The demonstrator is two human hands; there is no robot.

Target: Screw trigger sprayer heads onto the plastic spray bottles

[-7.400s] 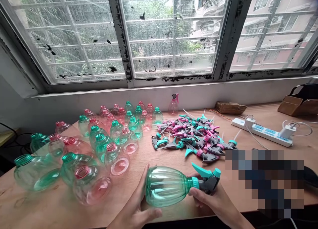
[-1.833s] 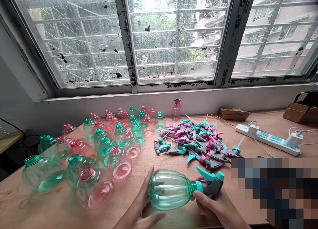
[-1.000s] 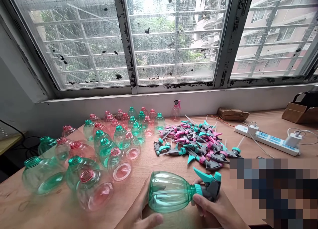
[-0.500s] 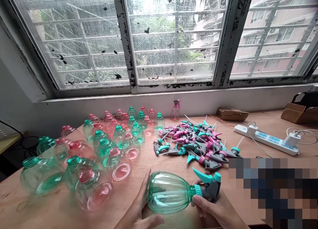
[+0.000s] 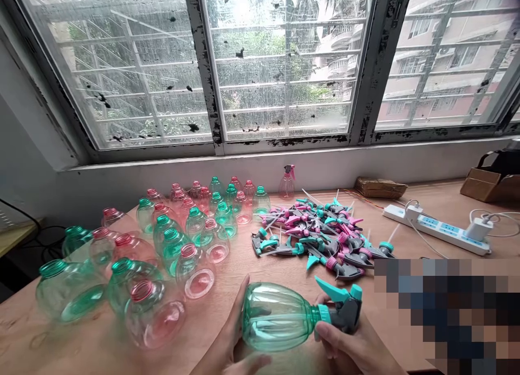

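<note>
A clear green spray bottle lies sideways between my hands near the table's front edge. Its base faces left, toward my left hand, which cups the bottom end with the thumb in front. At the other end, my right hand has thumb and fingers closed round the turquoise collar. The grey spray head with its turquoise trigger sits on the bottle's neck and points to the right. Inside the bottle, the dip tube is hard to make out through the ribbed plastic.
Several open green and pink bottles stand on the left of the wooden table. Behind my hands lies a pile of loose spray heads. A pink spray bottle, a power strip and cardboard boxes are farther back. The lower right is pixelated.
My left thumb has shifted slightly under the bottle. The bottle and my right hand look almost unmoved.
</note>
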